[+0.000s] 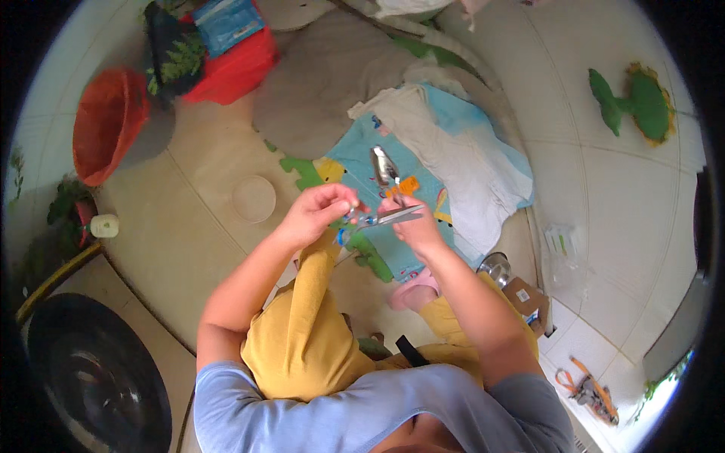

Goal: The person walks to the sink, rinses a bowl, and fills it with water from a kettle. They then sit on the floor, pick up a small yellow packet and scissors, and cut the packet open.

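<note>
My left hand (pixel 325 212) pinches a small clear plastic piece with blue parts (pixel 352 216) between thumb and fingers. Held in my right hand (pixel 418 229) is a metal tool that looks like scissors (pixel 399 215), its pointed blades lying crosswise beside that plastic. Just beyond the right fingers, shiny metal spoon-shaped pieces (pixel 385 167) stick up, with an orange tag (pixel 409 186) next to them. Whether these pieces are also in my grip cannot be made out. Both hands are above my lap, over a light-blue patterned cloth (pixel 362 150).
A white cloth (pixel 453 153) lies across the blue one. To the left are a round whitish disc (pixel 254 198), a reddish-orange bucket (pixel 107 124) and a large black wok (pixel 99 374). A cardboard box (pixel 525 297) and metal bowl (pixel 496 267) sit near my right leg.
</note>
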{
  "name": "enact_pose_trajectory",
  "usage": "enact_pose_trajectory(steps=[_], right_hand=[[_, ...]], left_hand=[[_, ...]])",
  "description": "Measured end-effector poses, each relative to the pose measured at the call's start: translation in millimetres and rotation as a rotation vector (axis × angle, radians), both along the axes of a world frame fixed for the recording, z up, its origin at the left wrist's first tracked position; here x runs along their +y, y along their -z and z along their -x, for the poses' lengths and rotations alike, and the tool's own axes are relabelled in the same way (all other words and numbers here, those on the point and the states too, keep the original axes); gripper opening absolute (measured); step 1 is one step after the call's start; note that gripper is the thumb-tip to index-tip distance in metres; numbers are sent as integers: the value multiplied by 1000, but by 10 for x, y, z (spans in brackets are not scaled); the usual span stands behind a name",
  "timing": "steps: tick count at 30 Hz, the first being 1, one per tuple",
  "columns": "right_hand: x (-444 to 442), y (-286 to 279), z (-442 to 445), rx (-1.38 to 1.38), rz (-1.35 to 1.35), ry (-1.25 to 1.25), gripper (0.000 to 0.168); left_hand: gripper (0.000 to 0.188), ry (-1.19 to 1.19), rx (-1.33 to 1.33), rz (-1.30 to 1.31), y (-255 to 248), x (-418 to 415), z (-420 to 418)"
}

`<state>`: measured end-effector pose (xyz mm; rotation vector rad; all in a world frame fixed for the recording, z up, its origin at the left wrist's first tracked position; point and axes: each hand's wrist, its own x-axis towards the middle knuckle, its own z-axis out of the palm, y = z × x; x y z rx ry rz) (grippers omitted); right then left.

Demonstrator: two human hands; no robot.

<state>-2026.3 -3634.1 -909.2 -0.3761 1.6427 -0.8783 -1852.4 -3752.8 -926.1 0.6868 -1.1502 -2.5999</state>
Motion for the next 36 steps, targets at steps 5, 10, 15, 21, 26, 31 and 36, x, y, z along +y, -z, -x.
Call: enact_pose_trajectory(steps=[5, 10, 15, 21, 26, 31, 36], right_hand=[[-355, 252, -284, -20, -50, -127, 10], [-246, 912, -546, 18, 200, 5, 6], [-122, 936, -527, 378, 38, -391, 14], [139, 923, -610, 388, -145, -379, 17], [450, 976, -509, 408, -250, -644, 23], [828, 1127, -199, 482, -499, -910, 24], [866, 1012, 360, 623, -487, -975, 25]], left_hand=[[13, -83, 8, -7, 173, -118, 125], [12, -53, -62, -63, 346, -11, 219], [12, -132, -97, 4, 582, 133, 229], [13, -31, -208, 103, 695, 255, 312], [13, 53, -267, 197, 1045, 285, 452], [11, 13, -292, 299, 1560, 449, 564], [11, 20, -283, 321, 1838, 521, 741]])
